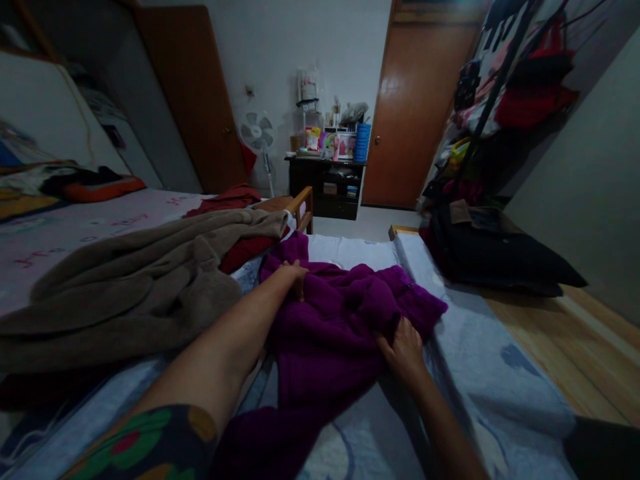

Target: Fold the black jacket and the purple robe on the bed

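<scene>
A crumpled purple garment (pixel 325 353) of thick, soft cloth lies over the bed in front of me; its folds hide what kind it is. One long part of it trails toward me at the bottom. At its upper left side, my left hand (pixel 297 277) is closed on the cloth, with some fingertips hidden in the folds. My right hand (pixel 406 348) grips a bunched fold on the right, its fingers curled over the fabric. Beneath the garment is a pale blue-grey patterned bedsheet (pixel 500 353).
To the left, a brown fleecy garment (pixel 130 287) lies beside a pink sheet (pixel 100 233). Dark folded cloth (pixel 490 253) is stacked at right by a wooden surface (pixel 560 333). Beyond stand a fan (pixel 257 130), a black cabinet (pixel 325 187) and a hanging rack (pixel 493 100).
</scene>
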`<state>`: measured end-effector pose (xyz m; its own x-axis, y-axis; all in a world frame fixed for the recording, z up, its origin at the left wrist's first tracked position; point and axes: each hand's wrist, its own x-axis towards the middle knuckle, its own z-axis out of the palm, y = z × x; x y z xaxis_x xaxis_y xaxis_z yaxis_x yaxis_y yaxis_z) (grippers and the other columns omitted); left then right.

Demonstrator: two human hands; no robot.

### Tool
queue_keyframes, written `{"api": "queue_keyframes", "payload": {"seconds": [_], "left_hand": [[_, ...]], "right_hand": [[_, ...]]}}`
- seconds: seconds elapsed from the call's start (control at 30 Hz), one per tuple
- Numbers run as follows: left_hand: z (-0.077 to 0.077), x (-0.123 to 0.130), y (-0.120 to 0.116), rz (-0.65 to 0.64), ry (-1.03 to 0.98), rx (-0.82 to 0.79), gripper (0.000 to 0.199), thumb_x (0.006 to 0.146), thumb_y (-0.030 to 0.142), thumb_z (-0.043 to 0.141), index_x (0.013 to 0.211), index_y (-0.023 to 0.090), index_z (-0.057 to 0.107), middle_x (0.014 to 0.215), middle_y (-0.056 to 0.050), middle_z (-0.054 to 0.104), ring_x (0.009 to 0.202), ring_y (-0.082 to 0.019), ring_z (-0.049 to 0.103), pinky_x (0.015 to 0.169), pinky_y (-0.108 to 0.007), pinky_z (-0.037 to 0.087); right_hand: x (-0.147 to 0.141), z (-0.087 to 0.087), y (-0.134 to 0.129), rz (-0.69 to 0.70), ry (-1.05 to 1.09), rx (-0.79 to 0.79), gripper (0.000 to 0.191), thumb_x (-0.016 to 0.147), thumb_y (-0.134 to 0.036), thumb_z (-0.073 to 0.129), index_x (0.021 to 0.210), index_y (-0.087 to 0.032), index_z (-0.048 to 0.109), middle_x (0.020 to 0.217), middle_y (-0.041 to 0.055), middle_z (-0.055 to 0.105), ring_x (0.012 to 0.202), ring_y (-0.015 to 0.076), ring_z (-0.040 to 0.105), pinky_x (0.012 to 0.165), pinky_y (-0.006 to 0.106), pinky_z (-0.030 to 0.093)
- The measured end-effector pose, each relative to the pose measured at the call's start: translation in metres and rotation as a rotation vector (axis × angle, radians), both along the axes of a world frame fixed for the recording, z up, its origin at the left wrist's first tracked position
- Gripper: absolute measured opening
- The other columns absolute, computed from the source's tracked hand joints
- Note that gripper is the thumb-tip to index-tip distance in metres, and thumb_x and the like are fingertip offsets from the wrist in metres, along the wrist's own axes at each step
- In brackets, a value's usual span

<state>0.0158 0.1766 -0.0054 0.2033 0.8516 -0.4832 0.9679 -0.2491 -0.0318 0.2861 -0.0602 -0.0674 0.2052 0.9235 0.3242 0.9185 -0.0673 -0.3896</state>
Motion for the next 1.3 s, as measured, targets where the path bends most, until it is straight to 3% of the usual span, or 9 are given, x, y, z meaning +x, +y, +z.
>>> {"api": "queue_keyframes", "payload": {"seconds": [0.17,0.3,0.43,0.57,0.77,0.97,1.13,1.3], "left_hand": [[0.006,-0.006,-0.006,-0.101,-0.093,0.050,0.108,0.026,0.042,0.092,0.128,0.024,0.059,0.146,-0.017,0.043,0.128,-0.043,0.045,0.101,-0.044,0.042],[0.012,-0.011,-0.021,-0.109,-0.081,0.128,0.086,0.037,0.048,0.088,0.117,0.024,0.065,0.127,-0.014,0.061,0.111,-0.037,0.060,0.090,-0.040,0.048],[0.014,-0.019,-0.042,-0.087,-0.140,0.240,0.067,0.048,0.049,0.083,0.109,0.027,0.065,0.113,-0.009,0.069,0.104,-0.033,0.064,0.084,-0.037,0.049],[0.013,-0.027,-0.068,-0.095,-0.225,0.389,0.050,0.065,0.051,0.071,0.107,0.026,0.062,0.112,-0.009,0.070,0.104,-0.031,0.065,0.082,-0.036,0.048],[0.025,-0.030,-0.104,-0.019,-0.352,0.534,0.038,0.073,0.046,0.065,0.105,0.025,0.059,0.108,-0.007,0.070,0.099,-0.028,0.066,0.077,-0.032,0.046],[0.052,-0.015,-0.131,0.023,-0.583,0.602,0.035,0.077,0.038,0.061,0.109,0.024,0.060,0.100,-0.004,0.071,0.094,-0.024,0.066,0.075,-0.029,0.044],[0.071,0.005,-0.152,0.108,-0.848,0.609,0.031,0.078,0.041,0.061,0.103,0.022,0.061,0.095,-0.003,0.070,0.090,-0.023,0.065,0.078,-0.029,0.046],[0.080,0.016,-0.165,0.191,-1.164,0.599,0.034,0.079,0.043,0.061,0.103,0.019,0.058,0.097,-0.003,0.070,0.085,-0.020,0.064,0.074,-0.028,0.048]], "right_hand": [[-0.005,0.008,-0.023,-0.091,-0.052,-0.033,0.070,0.088,-0.053,0.044,0.146,-0.016,0.031,0.142,0.0202,0.041,0.132,0.0389,0.036,0.102,0.057,0.033],[-0.005,0.021,-0.042,-0.118,0.018,-0.030,0.074,0.088,-0.057,0.043,0.147,-0.014,0.030,0.145,0.0207,0.037,0.132,0.0371,0.038,0.104,0.053,0.035],[-0.001,0.025,-0.054,-0.084,0.187,-0.057,0.081,0.088,-0.058,0.043,0.148,-0.008,0.024,0.141,0.0224,0.042,0.132,0.0344,0.041,0.104,0.047,0.040],[-0.003,0.022,-0.057,-0.038,0.397,-0.120,0.097,0.080,-0.062,0.055,0.151,-0.012,0.014,0.149,0.0216,0.035,0.137,0.0353,0.035,0.107,0.050,0.037],[-0.019,0.020,-0.046,-0.019,0.823,0.046,0.122,0.064,-0.054,0.075,0.151,-0.016,-0.001,0.153,0.0200,0.026,0.139,0.0305,0.035,0.112,0.047,0.032],[-0.028,0.037,-0.028,0.024,1.208,0.175,0.102,0.069,-0.041,0.074,0.149,-0.023,0.013,0.146,0.0147,0.043,0.125,0.0263,0.053,0.104,0.043,0.044],[-0.022,0.068,-0.006,0.121,1.177,0.268,0.080,0.075,-0.035,0.064,0.144,-0.023,0.025,0.137,0.0126,0.053,0.118,0.0236,0.058,0.099,0.041,0.049],[-0.001,0.101,0.029,0.178,1.215,0.399,0.070,0.071,-0.028,0.065,0.135,-0.025,0.038,0.131,0.0082,0.056,0.112,0.0206,0.061,0.096,0.038,0.050]]}}
